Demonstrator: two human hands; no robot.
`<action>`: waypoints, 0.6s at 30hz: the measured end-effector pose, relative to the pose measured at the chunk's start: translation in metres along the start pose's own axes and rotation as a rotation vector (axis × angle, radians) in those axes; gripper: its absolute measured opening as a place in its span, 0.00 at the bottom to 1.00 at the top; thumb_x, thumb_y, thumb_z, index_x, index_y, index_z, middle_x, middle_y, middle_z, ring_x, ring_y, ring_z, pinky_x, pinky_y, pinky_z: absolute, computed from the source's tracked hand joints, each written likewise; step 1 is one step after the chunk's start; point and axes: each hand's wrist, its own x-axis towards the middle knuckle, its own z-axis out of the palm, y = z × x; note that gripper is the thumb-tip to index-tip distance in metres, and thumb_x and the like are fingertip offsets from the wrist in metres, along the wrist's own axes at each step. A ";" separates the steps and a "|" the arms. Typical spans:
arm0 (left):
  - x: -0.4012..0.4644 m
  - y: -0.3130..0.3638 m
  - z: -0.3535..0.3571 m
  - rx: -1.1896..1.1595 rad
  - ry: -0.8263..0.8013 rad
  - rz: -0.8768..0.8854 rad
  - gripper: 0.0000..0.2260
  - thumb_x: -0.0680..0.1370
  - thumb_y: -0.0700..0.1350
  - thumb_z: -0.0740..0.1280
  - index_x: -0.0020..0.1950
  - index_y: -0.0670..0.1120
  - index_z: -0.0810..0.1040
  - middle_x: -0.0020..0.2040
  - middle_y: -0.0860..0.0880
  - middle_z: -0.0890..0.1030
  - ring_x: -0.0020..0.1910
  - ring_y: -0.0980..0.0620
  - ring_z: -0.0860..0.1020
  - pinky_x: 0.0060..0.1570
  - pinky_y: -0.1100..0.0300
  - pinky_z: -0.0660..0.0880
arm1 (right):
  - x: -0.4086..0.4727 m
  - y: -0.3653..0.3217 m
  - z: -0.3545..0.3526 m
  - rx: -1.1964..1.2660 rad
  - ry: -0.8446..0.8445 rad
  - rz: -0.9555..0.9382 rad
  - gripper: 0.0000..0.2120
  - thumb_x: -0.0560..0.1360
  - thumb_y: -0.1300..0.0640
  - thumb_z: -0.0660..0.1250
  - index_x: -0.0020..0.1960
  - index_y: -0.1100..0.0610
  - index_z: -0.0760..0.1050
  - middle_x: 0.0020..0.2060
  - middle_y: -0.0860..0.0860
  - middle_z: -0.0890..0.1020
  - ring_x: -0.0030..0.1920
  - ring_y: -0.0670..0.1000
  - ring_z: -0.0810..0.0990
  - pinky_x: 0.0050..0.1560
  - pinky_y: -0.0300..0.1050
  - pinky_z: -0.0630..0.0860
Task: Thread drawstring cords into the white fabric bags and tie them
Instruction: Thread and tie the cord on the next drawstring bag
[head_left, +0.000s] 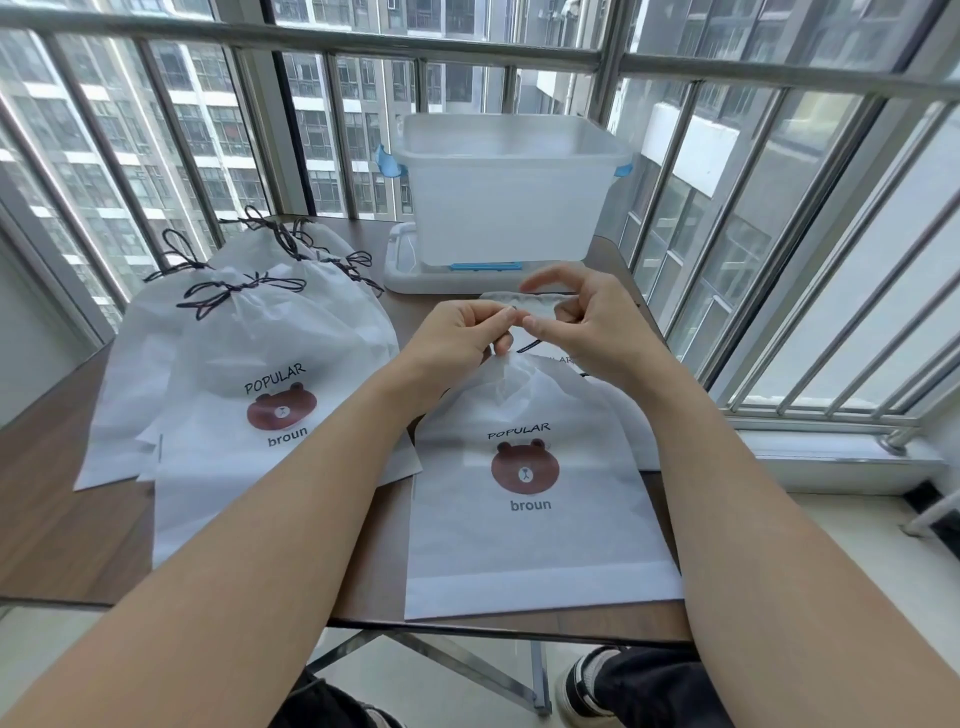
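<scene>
White fabric bags fill most of a brown table (62, 519) set against a railed balcony window. Near the table's left edge lies a pile of finished bags (244, 364) — several overlapping, each gathered at the neck and closed with a dark cord tied in a bow (244, 291). The topmost one shows a brown bear face with the words "POPULAR" and "broun".

Moving toward the middle, two bare forearms reach in from the near edge. The left hand (457, 332) has its fingers curled, pinching something small at the gathered neck of the bag in work (535, 499), which lies flat at the near edge, right of centre, bear print facing up. A short length of dark drawstring (532, 345) shows just beyond that neck, between the two hands. Whether the left fingertips hold the cord itself or only the fabric cannot be told.

The right hand (587, 322) hovers just beside the left, index finger and thumb extended and apart, the other fingers loosely bent; it seems to grip nothing. Under it, another white bag (524, 304) peeks out, partly hidden.

At the far edge, behind the hands, a frosted plastic storage box (509, 197) with blue clips stands on its own lid (410, 275).

Judging by the layout, several bags are done, this one looks threaded and cinched but not yet tied, and at least one more waits.
</scene>
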 end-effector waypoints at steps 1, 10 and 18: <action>0.000 0.001 0.000 0.006 -0.008 -0.002 0.11 0.83 0.47 0.62 0.50 0.49 0.85 0.32 0.52 0.73 0.36 0.49 0.65 0.38 0.61 0.63 | 0.000 -0.001 0.000 0.009 -0.008 -0.032 0.11 0.76 0.59 0.73 0.58 0.52 0.81 0.22 0.42 0.62 0.24 0.46 0.59 0.26 0.38 0.62; -0.004 0.006 0.001 0.009 -0.144 -0.050 0.15 0.85 0.47 0.57 0.58 0.47 0.83 0.34 0.52 0.71 0.37 0.58 0.68 0.46 0.68 0.66 | 0.001 0.001 0.002 0.002 0.076 -0.121 0.02 0.73 0.57 0.78 0.45 0.55 0.88 0.21 0.42 0.61 0.26 0.46 0.57 0.30 0.39 0.57; -0.004 0.007 0.003 -0.016 -0.100 -0.021 0.11 0.84 0.43 0.62 0.55 0.42 0.84 0.37 0.51 0.75 0.40 0.56 0.72 0.46 0.67 0.69 | 0.007 0.004 0.006 0.321 0.022 0.211 0.06 0.81 0.59 0.67 0.46 0.56 0.78 0.25 0.47 0.69 0.23 0.46 0.60 0.23 0.38 0.57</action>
